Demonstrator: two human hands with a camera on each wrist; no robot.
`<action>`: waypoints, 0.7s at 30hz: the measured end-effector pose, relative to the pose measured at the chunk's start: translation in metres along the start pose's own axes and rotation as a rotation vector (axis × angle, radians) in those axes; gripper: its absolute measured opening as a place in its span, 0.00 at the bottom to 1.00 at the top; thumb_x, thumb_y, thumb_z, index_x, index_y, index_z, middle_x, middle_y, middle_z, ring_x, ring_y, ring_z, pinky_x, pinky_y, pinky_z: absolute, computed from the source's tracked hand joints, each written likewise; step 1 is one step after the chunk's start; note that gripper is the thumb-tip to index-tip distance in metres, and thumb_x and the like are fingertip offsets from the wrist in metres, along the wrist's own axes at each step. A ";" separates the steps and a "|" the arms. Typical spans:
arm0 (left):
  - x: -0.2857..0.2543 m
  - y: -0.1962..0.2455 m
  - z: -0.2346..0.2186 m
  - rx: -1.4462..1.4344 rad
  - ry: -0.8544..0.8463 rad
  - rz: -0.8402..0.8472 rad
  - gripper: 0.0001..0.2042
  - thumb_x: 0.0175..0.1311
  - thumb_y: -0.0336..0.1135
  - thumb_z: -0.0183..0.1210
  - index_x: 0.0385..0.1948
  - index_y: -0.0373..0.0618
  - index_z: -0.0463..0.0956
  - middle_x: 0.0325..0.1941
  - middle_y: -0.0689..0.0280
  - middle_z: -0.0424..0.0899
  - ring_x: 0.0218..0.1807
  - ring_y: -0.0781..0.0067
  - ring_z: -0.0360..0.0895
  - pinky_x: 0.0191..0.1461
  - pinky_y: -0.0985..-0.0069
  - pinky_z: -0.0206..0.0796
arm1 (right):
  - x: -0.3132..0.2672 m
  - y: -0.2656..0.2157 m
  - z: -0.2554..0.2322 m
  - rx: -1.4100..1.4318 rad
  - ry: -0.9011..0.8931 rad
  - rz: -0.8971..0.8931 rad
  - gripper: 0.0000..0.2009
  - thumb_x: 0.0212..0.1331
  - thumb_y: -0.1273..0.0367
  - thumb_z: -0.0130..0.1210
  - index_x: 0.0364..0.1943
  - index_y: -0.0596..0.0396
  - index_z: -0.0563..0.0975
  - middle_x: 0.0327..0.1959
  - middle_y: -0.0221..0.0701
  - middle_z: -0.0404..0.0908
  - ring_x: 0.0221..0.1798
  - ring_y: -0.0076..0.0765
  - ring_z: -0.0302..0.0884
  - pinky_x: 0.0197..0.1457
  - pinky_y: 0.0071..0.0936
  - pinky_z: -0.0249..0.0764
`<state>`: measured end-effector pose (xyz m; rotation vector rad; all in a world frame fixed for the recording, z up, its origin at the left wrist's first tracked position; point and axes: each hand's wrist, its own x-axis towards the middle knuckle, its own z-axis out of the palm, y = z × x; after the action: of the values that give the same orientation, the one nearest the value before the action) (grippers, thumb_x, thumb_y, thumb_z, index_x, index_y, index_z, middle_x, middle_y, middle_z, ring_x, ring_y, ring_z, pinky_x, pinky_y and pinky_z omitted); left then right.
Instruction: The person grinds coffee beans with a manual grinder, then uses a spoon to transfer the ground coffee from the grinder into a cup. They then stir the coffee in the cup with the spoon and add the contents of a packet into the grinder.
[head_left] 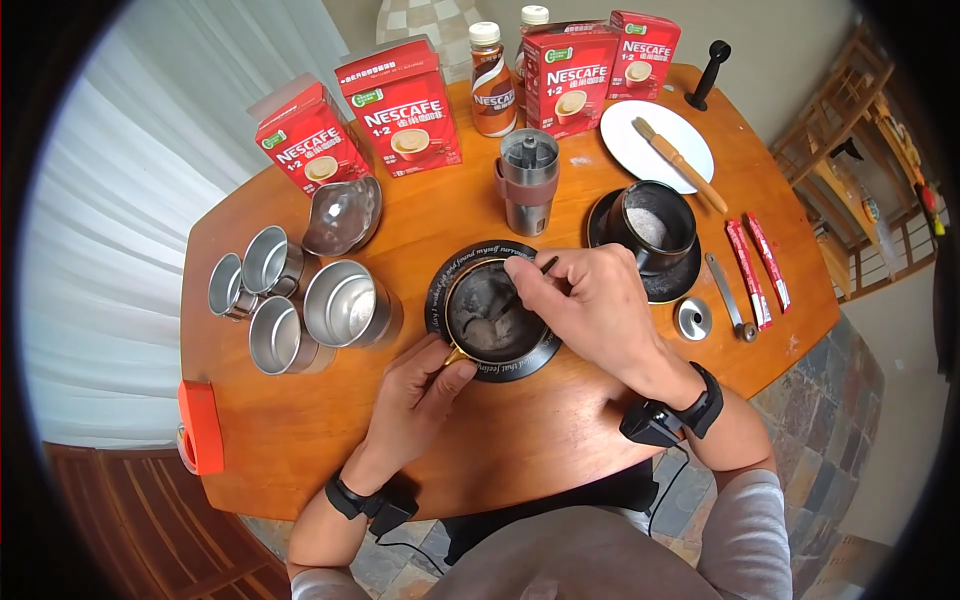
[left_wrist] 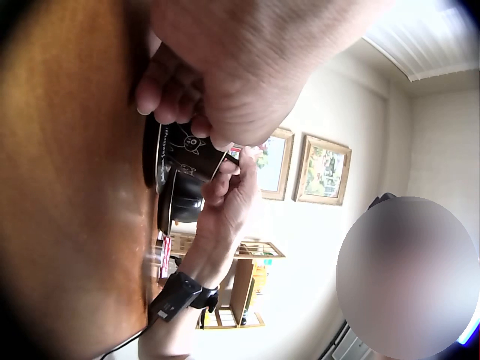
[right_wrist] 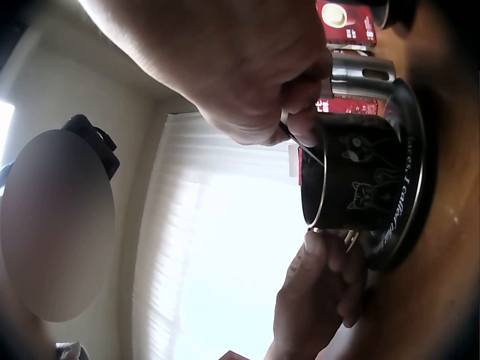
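Note:
A black cup (head_left: pixel 498 310) with a gold rim stands on a black saucer (head_left: pixel 436 300) with white lettering; greyish powder or foam shows inside. My left hand (head_left: pixel 415 385) pinches the cup's gold handle (head_left: pixel 456 355) at the near left. Above the cup, my right hand (head_left: pixel 600 305) pinches a thin dark spoon (head_left: pixel 549 264) that dips into it. White cat drawings mark the cup (right_wrist: pixel 360 172) in the right wrist view, where the spoon (right_wrist: pixel 304 146) slants over the rim from the right fingers.
Behind the cup stands a steel grinder (head_left: pixel 528 185). A second black cup (head_left: pixel 655 225) is at the right, near a white plate (head_left: pixel 620 130) with a brush (head_left: pixel 680 160). Several metal cups (head_left: pixel 345 305) and a glass bowl (head_left: pixel 342 215) are left; red boxes (head_left: pixel 405 110) line the back.

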<state>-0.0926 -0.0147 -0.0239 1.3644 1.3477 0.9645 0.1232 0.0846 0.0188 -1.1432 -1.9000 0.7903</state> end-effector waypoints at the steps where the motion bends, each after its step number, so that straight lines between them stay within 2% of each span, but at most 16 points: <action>1: 0.000 -0.001 0.000 -0.003 0.002 0.000 0.11 0.77 0.32 0.62 0.34 0.35 0.74 0.29 0.66 0.68 0.30 0.74 0.65 0.34 0.73 0.60 | 0.001 0.004 0.002 0.014 0.005 0.012 0.20 0.68 0.64 0.64 0.18 0.62 0.80 0.09 0.41 0.69 0.12 0.50 0.68 0.20 0.38 0.64; 4: 0.001 -0.002 0.000 0.021 -0.002 0.036 0.12 0.77 0.34 0.62 0.33 0.36 0.74 0.29 0.67 0.67 0.28 0.76 0.65 0.32 0.73 0.60 | 0.004 0.006 0.000 0.086 0.005 0.117 0.21 0.69 0.63 0.63 0.19 0.63 0.81 0.09 0.38 0.69 0.11 0.37 0.67 0.21 0.34 0.64; 8: -0.001 -0.003 -0.001 -0.039 0.000 -0.019 0.14 0.78 0.36 0.62 0.32 0.36 0.74 0.28 0.68 0.68 0.27 0.80 0.65 0.29 0.75 0.58 | 0.006 0.007 -0.003 0.227 0.008 0.230 0.22 0.71 0.61 0.62 0.20 0.63 0.83 0.09 0.32 0.71 0.14 0.20 0.66 0.21 0.29 0.63; 9: -0.001 -0.001 -0.001 -0.058 0.001 -0.032 0.14 0.79 0.37 0.61 0.32 0.36 0.75 0.28 0.69 0.68 0.27 0.81 0.66 0.28 0.75 0.58 | 0.007 0.006 -0.005 0.211 0.006 0.227 0.23 0.72 0.60 0.61 0.20 0.63 0.84 0.10 0.29 0.74 0.15 0.19 0.67 0.21 0.26 0.63; 13: 0.000 0.004 -0.002 -0.108 -0.012 -0.099 0.15 0.79 0.38 0.61 0.33 0.37 0.75 0.26 0.69 0.68 0.27 0.81 0.64 0.29 0.75 0.58 | 0.008 0.008 -0.008 0.224 0.030 0.244 0.23 0.73 0.59 0.62 0.21 0.62 0.84 0.12 0.26 0.76 0.16 0.16 0.69 0.21 0.23 0.63; 16: 0.000 0.004 -0.002 -0.046 0.000 0.002 0.14 0.80 0.39 0.61 0.34 0.37 0.75 0.25 0.69 0.67 0.27 0.81 0.61 0.30 0.74 0.58 | 0.010 0.007 -0.007 0.222 0.079 0.242 0.23 0.72 0.58 0.62 0.21 0.62 0.84 0.12 0.25 0.76 0.16 0.15 0.69 0.21 0.22 0.62; 19: 0.003 -0.006 -0.005 0.009 -0.043 0.070 0.14 0.83 0.43 0.56 0.39 0.41 0.77 0.23 0.76 0.70 0.22 0.88 0.67 0.26 0.83 0.60 | 0.012 0.015 -0.006 0.264 0.095 0.254 0.24 0.73 0.57 0.63 0.21 0.60 0.83 0.12 0.24 0.76 0.16 0.14 0.68 0.21 0.21 0.61; 21: 0.001 0.000 -0.003 -0.050 -0.019 0.013 0.14 0.81 0.40 0.59 0.36 0.39 0.76 0.23 0.72 0.66 0.26 0.83 0.61 0.30 0.77 0.58 | 0.013 0.016 -0.007 0.266 0.121 0.233 0.24 0.73 0.57 0.63 0.21 0.60 0.83 0.12 0.24 0.75 0.16 0.14 0.68 0.22 0.20 0.60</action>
<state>-0.0954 -0.0131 -0.0230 1.3425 1.2935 0.9853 0.1322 0.1035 0.0129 -1.2262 -1.5282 1.0421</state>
